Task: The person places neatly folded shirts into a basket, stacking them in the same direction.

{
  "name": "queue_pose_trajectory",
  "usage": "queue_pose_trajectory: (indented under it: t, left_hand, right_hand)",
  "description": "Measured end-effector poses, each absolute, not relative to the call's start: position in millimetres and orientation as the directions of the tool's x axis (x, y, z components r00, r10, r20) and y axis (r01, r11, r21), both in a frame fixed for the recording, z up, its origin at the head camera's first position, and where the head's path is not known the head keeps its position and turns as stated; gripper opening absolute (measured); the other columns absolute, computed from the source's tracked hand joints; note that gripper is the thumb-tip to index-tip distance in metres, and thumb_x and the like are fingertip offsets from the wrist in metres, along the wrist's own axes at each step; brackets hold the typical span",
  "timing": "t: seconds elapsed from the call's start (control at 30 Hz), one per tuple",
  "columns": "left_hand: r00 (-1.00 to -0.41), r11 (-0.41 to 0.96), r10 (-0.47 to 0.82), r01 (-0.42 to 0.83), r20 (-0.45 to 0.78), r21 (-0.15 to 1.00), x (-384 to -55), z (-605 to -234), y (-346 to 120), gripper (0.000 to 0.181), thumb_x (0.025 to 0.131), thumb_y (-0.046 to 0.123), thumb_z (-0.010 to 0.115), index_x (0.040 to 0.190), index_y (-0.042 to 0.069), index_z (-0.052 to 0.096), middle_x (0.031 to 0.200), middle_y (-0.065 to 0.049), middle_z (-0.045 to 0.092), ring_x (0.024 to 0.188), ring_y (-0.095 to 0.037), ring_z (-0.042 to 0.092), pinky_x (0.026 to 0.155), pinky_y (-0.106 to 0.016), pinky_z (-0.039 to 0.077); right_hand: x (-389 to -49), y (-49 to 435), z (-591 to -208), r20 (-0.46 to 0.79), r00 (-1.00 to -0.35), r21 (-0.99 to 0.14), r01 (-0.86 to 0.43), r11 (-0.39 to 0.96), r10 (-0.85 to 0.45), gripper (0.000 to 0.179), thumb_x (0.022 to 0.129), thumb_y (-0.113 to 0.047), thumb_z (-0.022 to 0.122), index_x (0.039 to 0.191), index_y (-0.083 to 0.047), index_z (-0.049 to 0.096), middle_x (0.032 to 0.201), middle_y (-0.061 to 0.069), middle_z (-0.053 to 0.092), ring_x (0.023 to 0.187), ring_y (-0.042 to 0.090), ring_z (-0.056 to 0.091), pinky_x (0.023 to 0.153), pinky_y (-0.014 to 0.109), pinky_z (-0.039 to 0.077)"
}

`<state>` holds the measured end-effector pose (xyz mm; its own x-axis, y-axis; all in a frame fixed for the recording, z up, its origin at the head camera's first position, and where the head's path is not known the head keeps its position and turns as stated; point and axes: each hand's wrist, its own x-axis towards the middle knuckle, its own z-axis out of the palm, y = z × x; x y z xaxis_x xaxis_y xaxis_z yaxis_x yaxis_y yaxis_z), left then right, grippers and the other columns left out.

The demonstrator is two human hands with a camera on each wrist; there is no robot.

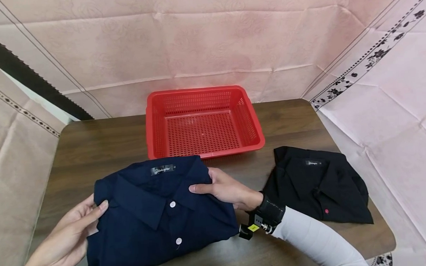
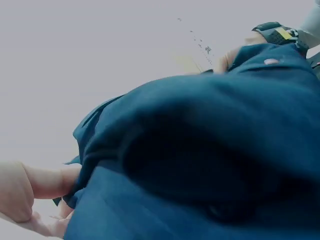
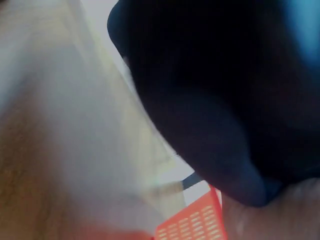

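Note:
A folded navy shirt [image 1: 142, 223] with white buttons and a collar label is held between both hands, in front of the red basket. My left hand [image 1: 73, 238] pinches its left edge, thumb on top. On the other side, my right hand [image 1: 229, 188] grips the shirt near the collar, thumb over the cloth and the other fingers hidden beneath. In the left wrist view the shirt [image 2: 200, 110] fills much of the picture, with the left thumb [image 2: 50, 181] against its edge. The right wrist view is blurred and mostly shows the shirt's dark underside [image 3: 200, 110].
A red perforated basket [image 1: 206, 154] stands at the back middle of the wooden table [image 1: 103, 145], nothing visible inside. To the right lies a folded black shirt [image 1: 329, 183] with a red button. Pink patterned cloth [image 1: 209, 46] hangs behind the table.

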<state>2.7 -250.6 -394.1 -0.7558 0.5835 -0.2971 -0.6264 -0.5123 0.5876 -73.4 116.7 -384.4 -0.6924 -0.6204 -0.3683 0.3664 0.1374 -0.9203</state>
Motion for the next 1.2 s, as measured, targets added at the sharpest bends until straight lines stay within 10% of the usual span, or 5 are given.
queue_pose_trajectory:
  t: [0.23,0.43,1.2]
  left_hand:
    - [-0.77,-0.376,0.513,-0.598,-0.379,0.707,-7.9,-381.9,-248.0,0.07,0.108,0.023,0.03,0.154,0.027,-0.023,0.15,0.01,0.032,0.125,-0.009,0.051,0.104,-0.041,0.043]
    - [-0.786,-0.344,0.523,-0.549,-0.33,0.762,-22.7,-373.4,-237.2,0.048,0.108,0.018,0.03,0.152,0.017,0.011,0.132,0.007,0.055,0.12,-0.011,0.055,0.099,-0.035,0.049]
    - [-0.782,-0.191,0.509,-0.509,-0.359,0.839,-105.9,-357.4,-185.2,0.045,0.096,0.005,0.057,0.137,0.006,0.039,0.126,-0.005,0.065,0.108,-0.021,0.065,0.093,-0.042,0.051]
  right_hand:
    - [-79.4,123.8,-367.8,-0.35,-0.713,-0.924,0.369,0.099,-0.608,0.047,0.09,-0.023,0.068,0.132,-0.01,0.054,0.125,0.009,0.067,0.11,0.022,0.065,0.095,0.037,0.051]
    - [-85.5,131.7,-360.1,-0.355,-0.728,-0.916,0.395,0.063,-0.587,0.048,0.09,-0.022,0.068,0.132,-0.007,0.051,0.126,0.011,0.066,0.112,0.024,0.064,0.096,0.038,0.051]
    - [-138.9,174.3,-340.7,-0.344,-0.832,-0.934,0.258,0.246,-0.434,0.041,0.086,-0.037,0.071,0.108,-0.005,0.06,0.093,0.014,0.072,0.089,0.031,0.068,0.077,0.034,0.053]
